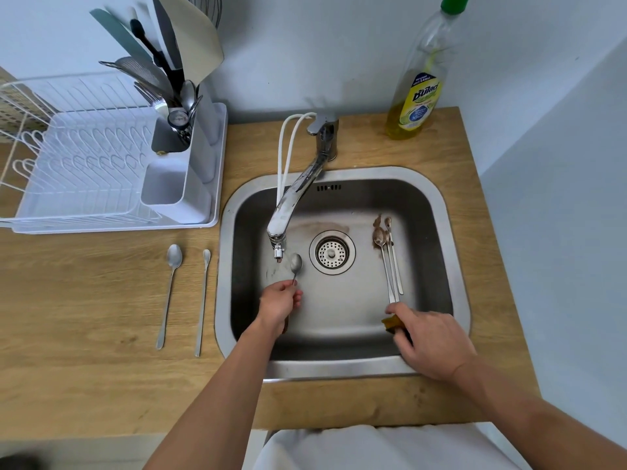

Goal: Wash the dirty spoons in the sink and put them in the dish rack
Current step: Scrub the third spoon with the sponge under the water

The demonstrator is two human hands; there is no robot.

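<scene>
**A:** Head view, the only one you have. Your left hand (280,303) is closed round the handle of a spoon (296,266) at lower centre, bowl up-frame, just beside the faucet (293,205) nozzle. The spoon's long axis runs bottom to top of the frame, leaning slightly right.

**B:** And the dirty ones?

**A:** The dirty spoons (386,256) lie on the floor of the sink (342,368), right of the drain (331,252). Their soiled bowls point to the top of the frame and their handles run down toward your right hand (434,344), nearly parallel to each other. The handle ends sit just above that hand, so your right is clearly the nearer one.

**B:** Is the right hand free?

**A:** No. It is curled over a sponge (390,325) at the sink's lower right corner; how firmly it grips I cannot tell.

**B:** Where does the held spoon go?

**A:** The dish rack (84,171) sits upper left, well apart from your left hand. Two clean spoons (185,293) lie on the counter (101,368) between, handles pointing down-frame.
</scene>
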